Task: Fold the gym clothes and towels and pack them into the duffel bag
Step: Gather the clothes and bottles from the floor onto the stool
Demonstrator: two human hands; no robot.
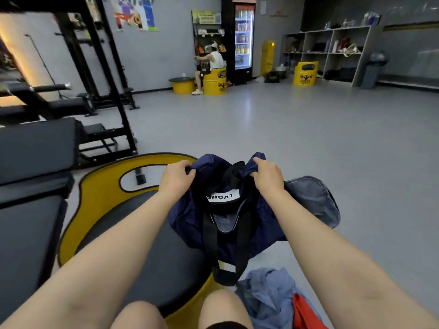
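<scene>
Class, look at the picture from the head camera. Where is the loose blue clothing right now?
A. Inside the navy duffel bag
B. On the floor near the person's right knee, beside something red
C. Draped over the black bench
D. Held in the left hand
B: the blue clothing lies crumpled on the floor next to a red item, while both hands, left hand and right hand, grip the duffel bag.

I see a yellow drum seat [99,198] with black cushion up close, black bench pads [35,148] left, squat rack [102,74] behind. Far wall: drinks fridge [243,39], grey shelving [332,48], 3 yellow drums, person seated on 1 [215,83].
</scene>
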